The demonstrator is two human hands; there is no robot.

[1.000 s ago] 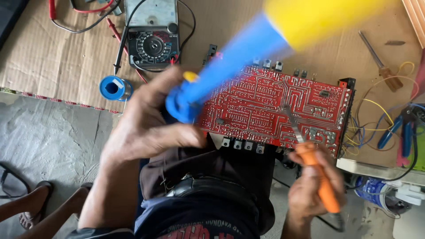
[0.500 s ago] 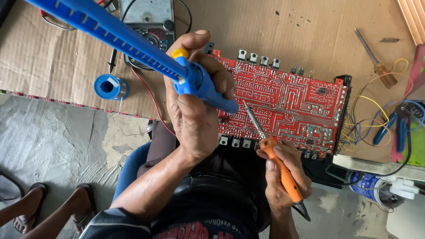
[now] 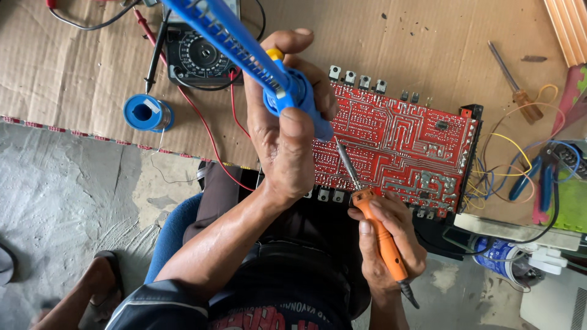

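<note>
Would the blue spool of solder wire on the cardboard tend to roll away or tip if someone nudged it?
The blue solder spool seems to stand on one flat flange, hollow core facing up, so a nudge would probably slide it across the cardboard, not roll it. It looks squat, so tipping seems unlikely. Its loose thin wire tail would likely flop and drag along.

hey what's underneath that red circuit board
Brown corrugated cardboard lies beneath the far part of the red circuit board. Its near edge overhangs black parts and the person's dark-clothed lap. The left hand covers the board's left end.
</note>
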